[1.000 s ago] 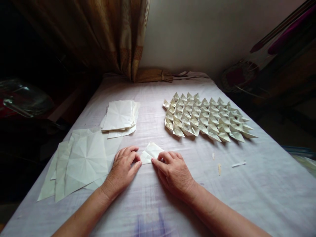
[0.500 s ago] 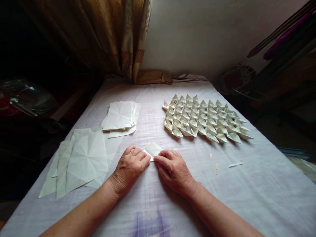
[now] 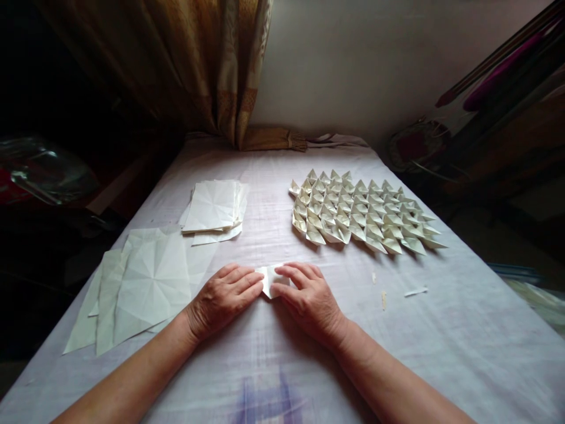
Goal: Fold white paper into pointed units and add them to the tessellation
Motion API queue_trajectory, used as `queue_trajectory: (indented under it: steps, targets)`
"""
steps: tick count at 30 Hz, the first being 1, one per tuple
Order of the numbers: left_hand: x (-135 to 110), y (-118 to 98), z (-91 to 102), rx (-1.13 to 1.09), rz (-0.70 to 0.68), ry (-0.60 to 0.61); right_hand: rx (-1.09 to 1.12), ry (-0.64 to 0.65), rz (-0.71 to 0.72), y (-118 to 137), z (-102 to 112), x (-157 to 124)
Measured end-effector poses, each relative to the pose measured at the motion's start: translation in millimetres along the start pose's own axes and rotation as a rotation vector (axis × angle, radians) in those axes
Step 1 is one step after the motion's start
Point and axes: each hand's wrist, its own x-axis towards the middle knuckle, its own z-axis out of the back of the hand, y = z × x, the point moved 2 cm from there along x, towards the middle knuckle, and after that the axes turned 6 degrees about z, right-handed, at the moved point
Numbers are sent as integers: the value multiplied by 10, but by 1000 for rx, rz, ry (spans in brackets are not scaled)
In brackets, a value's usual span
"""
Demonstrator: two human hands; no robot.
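A small folded piece of white paper (image 3: 270, 284) lies on the cloth between my hands, one corner pointing toward me. My left hand (image 3: 226, 297) has its fingers together and their tips pressed on the paper's left side. From the right, my right hand (image 3: 311, 300) grips the paper between thumb and fingers, hiding its right part. Beyond and to the right stand rows of folded paper boats (image 3: 359, 212), packed close together. Creased paper sheets (image 3: 154, 280) lie spread out to the left, and a stack of creased paper squares (image 3: 212, 206) sits behind them.
The table bears a pale cloth (image 3: 282, 377) with a purple stain near me. A thin white stick (image 3: 415, 291) and small scraps (image 3: 384, 301) lie right of my right hand. A gold curtain (image 3: 238, 76) hangs down at the table's far end.
The folded paper has been turned over or refolded: its point faced away from me before and now faces me. My left hand has shifted slightly left, and my right fingers have spread wider over the paper.
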Motion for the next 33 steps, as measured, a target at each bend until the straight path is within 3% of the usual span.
queue_trajectory:
  steps: [4,10,15,26,33]
  targets:
    - [-13,-66,-8,-1,19,61,86,65,103,83,1,34]
    - [-103,-233,40,-129,157,137,192,180,77,40,117,-43]
    - [-149,-257,69,-156,188,196,228,223,44,-34,168,-56]
    - [-169,-248,58,-177,213,196,293,264,-111,-79,57,122]
    - [-178,-261,42,-176,218,165,218,178,-285,-83,-80,111]
